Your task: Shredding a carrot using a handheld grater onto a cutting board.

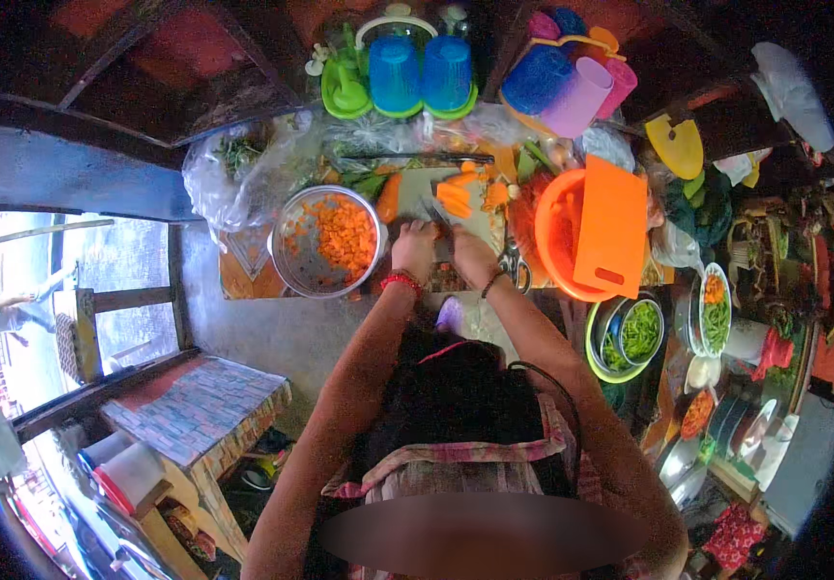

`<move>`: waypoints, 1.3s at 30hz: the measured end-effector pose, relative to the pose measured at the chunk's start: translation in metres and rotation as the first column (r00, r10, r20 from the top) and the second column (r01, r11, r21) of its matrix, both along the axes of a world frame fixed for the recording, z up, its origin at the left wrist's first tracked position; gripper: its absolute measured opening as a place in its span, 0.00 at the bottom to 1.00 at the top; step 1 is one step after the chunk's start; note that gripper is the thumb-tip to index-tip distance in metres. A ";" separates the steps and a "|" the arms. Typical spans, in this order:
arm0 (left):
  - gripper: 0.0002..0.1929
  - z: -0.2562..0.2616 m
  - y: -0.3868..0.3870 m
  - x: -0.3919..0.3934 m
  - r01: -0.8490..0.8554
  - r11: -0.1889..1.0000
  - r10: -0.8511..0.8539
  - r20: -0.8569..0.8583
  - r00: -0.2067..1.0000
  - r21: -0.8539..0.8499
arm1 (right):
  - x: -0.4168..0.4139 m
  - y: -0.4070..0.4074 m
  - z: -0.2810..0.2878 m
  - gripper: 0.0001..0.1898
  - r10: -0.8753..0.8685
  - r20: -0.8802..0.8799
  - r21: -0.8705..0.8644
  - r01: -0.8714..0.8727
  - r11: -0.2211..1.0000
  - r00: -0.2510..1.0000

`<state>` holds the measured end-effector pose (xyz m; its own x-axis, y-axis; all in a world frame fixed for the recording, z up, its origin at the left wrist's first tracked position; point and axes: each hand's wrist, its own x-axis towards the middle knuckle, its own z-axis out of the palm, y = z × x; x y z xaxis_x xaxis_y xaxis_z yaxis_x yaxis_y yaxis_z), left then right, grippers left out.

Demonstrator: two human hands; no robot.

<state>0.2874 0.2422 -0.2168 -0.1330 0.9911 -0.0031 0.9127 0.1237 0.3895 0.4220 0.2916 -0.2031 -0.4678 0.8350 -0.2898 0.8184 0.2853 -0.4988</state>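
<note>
My left hand, with a red bracelet at its wrist, is closed over a small orange piece at the near part of a pale cutting board. Beside it, my right hand grips a knife, its blade slanting up to the left over the board; the handle is hidden in my fingers. Cut carrot sticks lie on the board beyond the blade. A whole carrot rests at the board's left side. To the left stands a metal bowl with diced carrot in it.
Scissors lie right of my right hand. An orange basin has an orange cutting board leaning over it. Bowls of cut green vegetables stand lower right. Plastic bags and blue cups line the far side. Outside at left is a person.
</note>
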 end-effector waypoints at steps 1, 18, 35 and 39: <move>0.15 -0.003 -0.001 -0.001 -0.021 1.000 0.021 0.010 1.000 -0.006 | 0.000 0.001 0.003 0.12 0.053 0.034 0.023 -0.054 0.998 0.998; 0.16 -0.015 -0.001 -0.005 -0.002 1.000 0.003 -0.090 0.996 0.011 | -0.015 -0.003 -0.015 0.16 -0.009 0.082 -0.081 0.016 0.997 0.997; 0.11 -0.004 -0.004 -0.001 -0.044 0.997 0.044 -0.002 0.999 -0.070 | -0.012 -0.003 -0.002 0.15 0.010 0.089 -0.089 -0.002 0.996 0.996; 0.16 -0.007 0.001 -0.002 -0.035 0.999 0.036 0.031 0.999 -0.033 | -0.010 -0.005 -0.007 0.15 -0.067 0.037 -0.070 0.069 0.995 0.997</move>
<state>0.2850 0.2431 -0.2235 -0.1678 0.9850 -0.0396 0.8947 0.1691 0.4134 0.4123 0.2863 -0.2096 -0.3990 0.8411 -0.3651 0.8520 0.1930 -0.4866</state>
